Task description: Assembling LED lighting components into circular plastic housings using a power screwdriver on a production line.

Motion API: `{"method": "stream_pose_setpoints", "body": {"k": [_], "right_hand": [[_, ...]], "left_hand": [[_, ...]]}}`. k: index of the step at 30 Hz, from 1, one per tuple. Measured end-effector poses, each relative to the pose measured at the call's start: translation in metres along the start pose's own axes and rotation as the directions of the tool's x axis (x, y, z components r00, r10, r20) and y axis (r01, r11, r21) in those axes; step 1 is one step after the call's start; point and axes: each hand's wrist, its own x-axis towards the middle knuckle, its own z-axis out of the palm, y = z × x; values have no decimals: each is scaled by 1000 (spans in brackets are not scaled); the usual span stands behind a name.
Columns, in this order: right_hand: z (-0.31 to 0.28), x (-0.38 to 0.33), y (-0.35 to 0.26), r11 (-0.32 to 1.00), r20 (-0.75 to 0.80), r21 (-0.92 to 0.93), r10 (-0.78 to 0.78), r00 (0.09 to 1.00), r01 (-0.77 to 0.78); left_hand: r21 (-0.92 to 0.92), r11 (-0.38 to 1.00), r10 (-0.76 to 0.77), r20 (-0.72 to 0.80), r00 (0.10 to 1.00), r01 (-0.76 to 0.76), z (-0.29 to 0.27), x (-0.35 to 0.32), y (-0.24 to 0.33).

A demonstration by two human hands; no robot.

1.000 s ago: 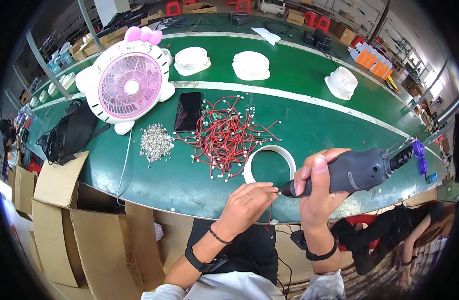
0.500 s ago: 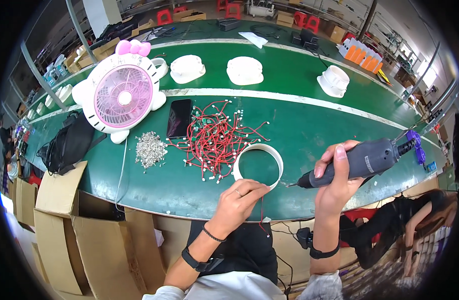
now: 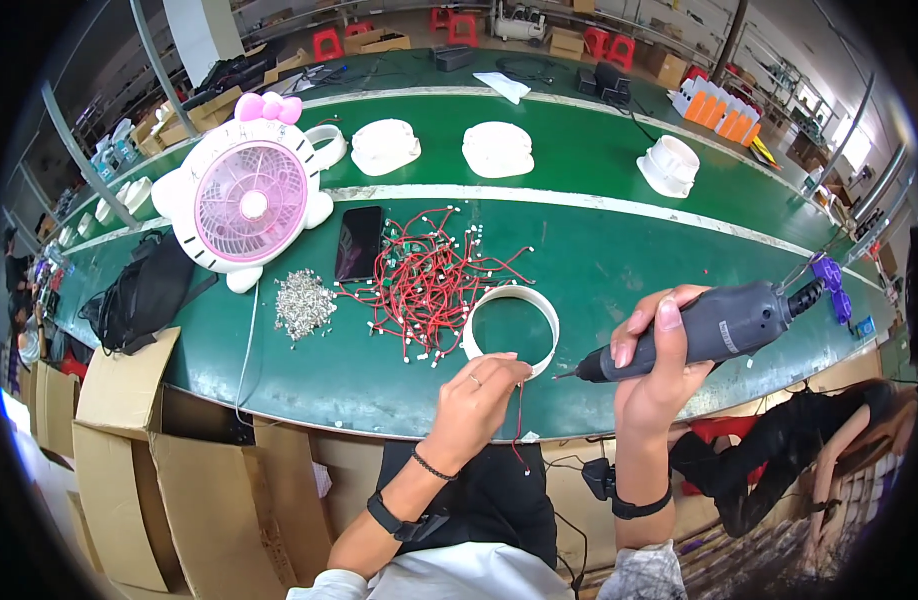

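Note:
My left hand [image 3: 479, 398] pinches the near edge of a white plastic ring [image 3: 556, 335] on the green table. A thin red wire [image 3: 520, 425] hangs from the ring below my fingers. In my right hand [image 3: 664, 375] is a dark grey electric screwdriver [image 3: 724, 330], held nearly level with its bit [image 3: 567, 376] pointing left. The bit's tip is close to the ring's right side, with a small gap between them. A tangle of red wires [image 3: 434, 285] with white connectors lies left of the ring, and beside it is a heap of small screws [image 3: 304, 304].
A pink and white cat-shaped fan [image 3: 211, 240] stands at left, near a black phone [image 3: 360, 243] and a black bag [image 3: 144, 290]. White plastic housings [image 3: 498, 150] sit on the green belt beyond. Open cardboard boxes [image 3: 204, 500] are below the table edge. Another person [image 3: 779, 450] is at right.
The screwdriver and my right hand have moved slightly left and down. My left hand and the ring have shifted a little left. The head view has tilted slightly.

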Motion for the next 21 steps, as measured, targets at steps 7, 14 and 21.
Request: {"method": "stream_pose_setpoints", "body": {"k": [7, 14, 21], "right_hand": [[1, -6, 1, 1000, -8, 2, 5, 1000, -5], [2, -6, 1, 1000, -22, 4, 5, 1000, -5], [17, -17, -14, 987, 49, 148, 51, 998, -57]], "left_hand": [[-50, 999, 12, -44, 999, -15, 2, -7, -3], [-139, 990, -22, -87, 996, 10, 0, -2, 0], [-199, 969, -129, 102, 986, 147, -23, 1, 31]]}}
